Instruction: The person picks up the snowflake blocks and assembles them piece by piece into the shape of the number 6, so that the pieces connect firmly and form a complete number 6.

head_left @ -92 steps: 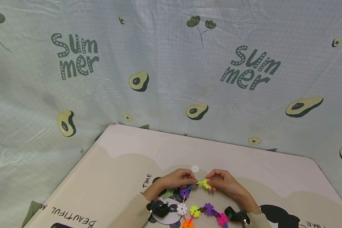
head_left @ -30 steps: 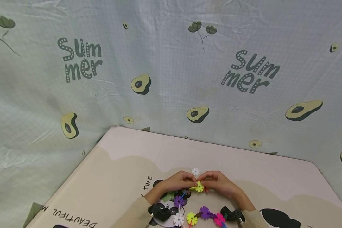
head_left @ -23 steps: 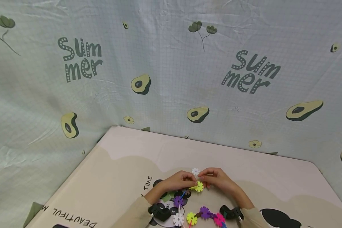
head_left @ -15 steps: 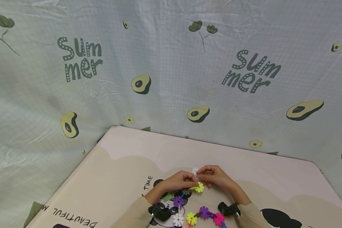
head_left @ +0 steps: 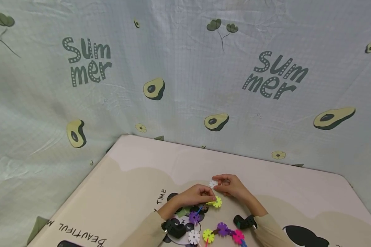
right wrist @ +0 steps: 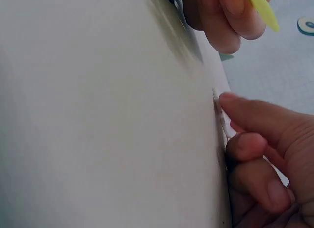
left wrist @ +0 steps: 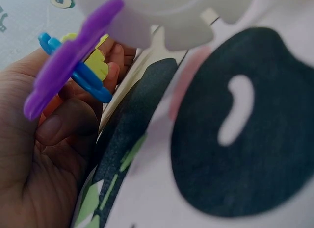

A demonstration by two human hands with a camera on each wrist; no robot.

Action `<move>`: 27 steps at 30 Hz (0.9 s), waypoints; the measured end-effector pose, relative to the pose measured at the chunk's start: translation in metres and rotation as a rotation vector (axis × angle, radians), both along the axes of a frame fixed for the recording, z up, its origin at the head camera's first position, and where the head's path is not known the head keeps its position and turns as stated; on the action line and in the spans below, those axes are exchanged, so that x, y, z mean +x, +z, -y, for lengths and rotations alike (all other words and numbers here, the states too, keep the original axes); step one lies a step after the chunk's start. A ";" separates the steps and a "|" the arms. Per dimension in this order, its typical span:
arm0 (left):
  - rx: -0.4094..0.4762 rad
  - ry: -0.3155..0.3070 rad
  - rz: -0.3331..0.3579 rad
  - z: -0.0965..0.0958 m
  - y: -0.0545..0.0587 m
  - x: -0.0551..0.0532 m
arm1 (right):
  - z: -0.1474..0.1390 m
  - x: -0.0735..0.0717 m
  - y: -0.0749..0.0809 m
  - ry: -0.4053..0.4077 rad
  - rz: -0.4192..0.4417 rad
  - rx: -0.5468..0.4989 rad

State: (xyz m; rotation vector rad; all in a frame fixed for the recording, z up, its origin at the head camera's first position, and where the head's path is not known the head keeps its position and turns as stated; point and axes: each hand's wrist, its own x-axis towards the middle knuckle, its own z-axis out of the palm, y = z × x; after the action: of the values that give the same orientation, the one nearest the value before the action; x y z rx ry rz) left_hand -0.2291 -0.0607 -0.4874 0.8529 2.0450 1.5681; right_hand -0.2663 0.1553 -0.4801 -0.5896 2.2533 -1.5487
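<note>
My left hand (head_left: 198,196) pinches the end of a chain of plastic snowflake discs. A yellow disc (head_left: 217,202) faces up at its fingertips, with a second yellow piece edge-on beside it. Below these the chain runs through a blue disc (left wrist: 88,81) and a purple disc (head_left: 194,217) to a white one (head_left: 193,237). Farther back, a loose white snowflake disc (head_left: 213,184) lies flat on the table. My right hand (head_left: 232,186) has thumb and forefinger at opposite edges of it. The yellow chain end (right wrist: 263,11) shows above it in the right wrist view.
More joined discs lie nearer me: yellow (head_left: 208,236), purple (head_left: 222,229) and pink (head_left: 238,236). The printed table cover (head_left: 136,185) reaches back to a hanging curtain (head_left: 179,61) with avocado prints. A black object (head_left: 68,244) sits at the front left edge.
My right hand has let go of the yellow disc, now joined to the chain, and moved back to the loose white disc. My left hand keeps its pinch on the chain.
</note>
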 end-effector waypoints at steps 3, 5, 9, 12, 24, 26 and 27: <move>-0.002 0.000 -0.006 0.000 0.001 0.000 | 0.001 0.000 0.002 -0.021 -0.022 0.033; -0.008 0.004 -0.004 -0.001 0.000 -0.001 | 0.001 0.000 0.003 -0.030 -0.030 0.047; -0.008 0.007 -0.001 -0.001 -0.001 -0.001 | 0.001 0.001 0.005 -0.043 -0.021 0.058; 0.000 0.006 0.001 -0.001 -0.001 -0.002 | 0.000 0.002 0.006 -0.042 -0.021 0.054; -0.002 0.002 -0.004 0.000 0.000 0.000 | -0.006 0.007 0.002 -0.030 0.013 -0.023; -0.004 0.004 -0.004 0.000 -0.001 0.000 | -0.007 0.007 0.001 -0.024 0.024 -0.034; -0.006 0.007 -0.005 0.001 -0.001 0.000 | -0.007 0.007 0.000 -0.019 0.031 -0.039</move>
State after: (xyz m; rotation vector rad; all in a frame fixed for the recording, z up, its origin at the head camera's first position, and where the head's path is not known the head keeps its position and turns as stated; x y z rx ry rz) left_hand -0.2295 -0.0614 -0.4884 0.8491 2.0567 1.5646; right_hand -0.2590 0.1623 -0.4798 -0.5530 2.2164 -1.6030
